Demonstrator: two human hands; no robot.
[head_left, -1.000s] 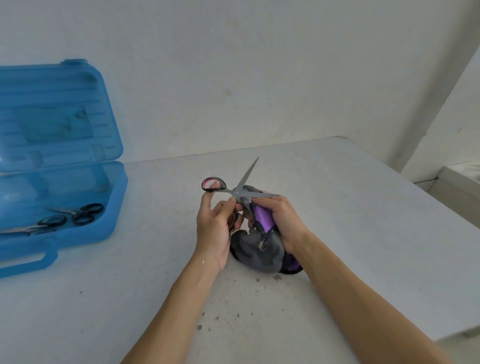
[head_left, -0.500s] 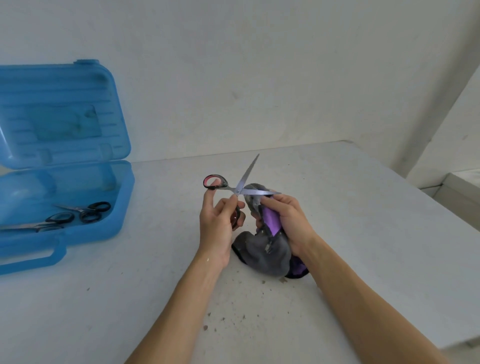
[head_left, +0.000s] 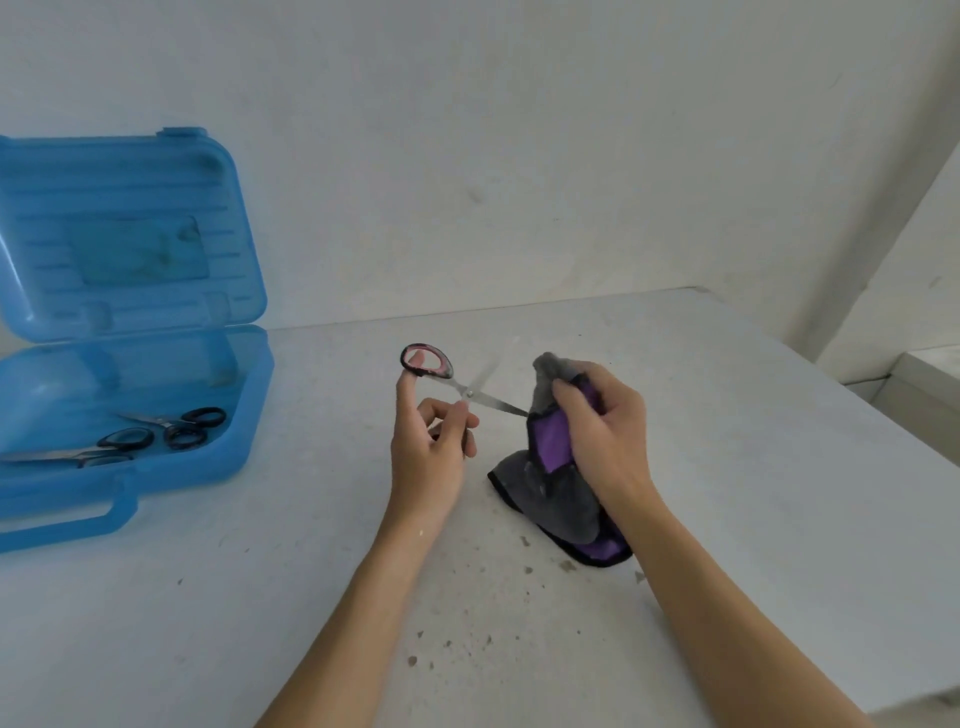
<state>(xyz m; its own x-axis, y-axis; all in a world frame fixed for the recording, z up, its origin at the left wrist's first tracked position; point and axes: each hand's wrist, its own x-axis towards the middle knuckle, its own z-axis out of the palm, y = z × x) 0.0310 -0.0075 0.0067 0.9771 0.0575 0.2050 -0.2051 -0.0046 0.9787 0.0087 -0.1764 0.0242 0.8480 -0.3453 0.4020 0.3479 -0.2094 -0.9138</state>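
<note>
Purple cloth (head_left: 553, 441) and scissors (head_left: 470, 393) partly behind fingers (head_left: 570, 401)

L hand (head_left: 427, 457) pinching; R hand (head_left: 607, 431) prob. clenched.

A plain workroom — bare white wall (head_left: 519, 156), blue tool case (head_left: 130, 364) holding scissors (head_left: 171, 428).

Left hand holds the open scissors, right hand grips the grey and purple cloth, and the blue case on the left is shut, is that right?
Not quite. The head view shows the blue case open, its lid raised, with black-handled scissors lying inside. The rest holds: the left hand holds the open scissors and the right hand grips the cloth.
</note>
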